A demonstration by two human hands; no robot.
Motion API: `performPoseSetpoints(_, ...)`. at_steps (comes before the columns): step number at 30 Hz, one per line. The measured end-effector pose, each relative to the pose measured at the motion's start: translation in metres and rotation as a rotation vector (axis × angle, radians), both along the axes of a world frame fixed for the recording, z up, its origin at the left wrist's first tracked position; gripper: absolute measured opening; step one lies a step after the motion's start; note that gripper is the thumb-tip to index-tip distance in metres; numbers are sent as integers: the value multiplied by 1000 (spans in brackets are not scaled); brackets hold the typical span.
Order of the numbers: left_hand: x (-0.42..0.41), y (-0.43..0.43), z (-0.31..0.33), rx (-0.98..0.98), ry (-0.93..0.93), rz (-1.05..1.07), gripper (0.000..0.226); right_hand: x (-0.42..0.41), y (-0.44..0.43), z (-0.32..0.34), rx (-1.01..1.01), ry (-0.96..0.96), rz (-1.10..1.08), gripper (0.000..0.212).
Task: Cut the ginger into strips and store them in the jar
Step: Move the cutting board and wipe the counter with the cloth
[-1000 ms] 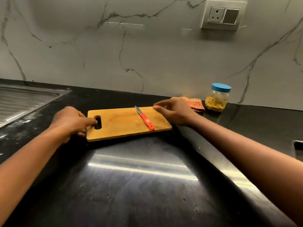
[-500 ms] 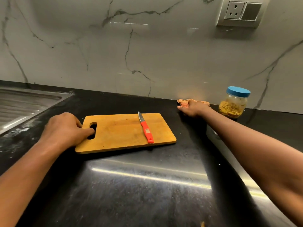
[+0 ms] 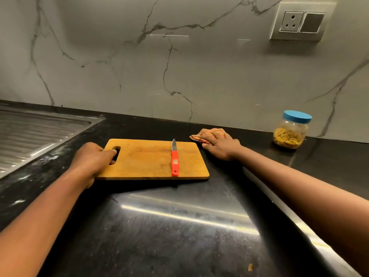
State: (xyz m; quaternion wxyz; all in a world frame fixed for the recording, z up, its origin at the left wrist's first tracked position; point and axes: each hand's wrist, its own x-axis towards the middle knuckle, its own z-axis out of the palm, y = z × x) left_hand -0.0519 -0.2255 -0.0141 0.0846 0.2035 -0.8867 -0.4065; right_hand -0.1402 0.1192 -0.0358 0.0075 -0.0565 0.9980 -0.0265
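A wooden cutting board (image 3: 147, 156) lies on the black counter. On its right part rests a knife (image 3: 175, 158) with an orange handle, blade pointing away from me. My left hand (image 3: 93, 160) grips the board's left end, with a finger hooked into the handle slot. My right hand (image 3: 219, 144) lies just beyond the board's far right corner, its fingers curled over a bunched orange cloth (image 3: 199, 135). A clear jar (image 3: 291, 132) with a blue lid on stands at the back right and holds yellow ginger strips. No whole ginger is in view.
A steel sink drainboard (image 3: 36, 134) fills the left side. The marble wall behind carries a socket plate (image 3: 301, 22). A small yellowish scrap (image 3: 250, 267) lies on the glossy counter near the front edge.
My right hand left the board's far edge, reached to the cloth and now covers it, and the cloth is bunched. My left hand stayed on the board's handle end. The view shifted left.
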Motion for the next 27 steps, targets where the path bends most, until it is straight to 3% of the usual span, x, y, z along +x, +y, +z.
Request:
performPoseSetpoints(6, 3, 4, 0, -446, 1, -92, 33, 50, 71, -12, 7, 1, 12, 65)
performPoseSetpoints(11, 10, 44, -1, -645, -5, -195, 30, 82, 112, -8, 1, 17, -49, 62)
performPoseSetpoints(15, 16, 78, 0, -670, 56, -322, 29, 115, 142, -3, 33, 92, -139, 50)
performPoseSetpoints(22, 39, 141, -2, -634, 137, -506, 32, 155, 184, 3, 6, 109, -215, 47)
performPoseSetpoints(27, 55, 171, 6, -678, 88, -581, 30, 172, 195, 5, 5, 118, -245, 48)
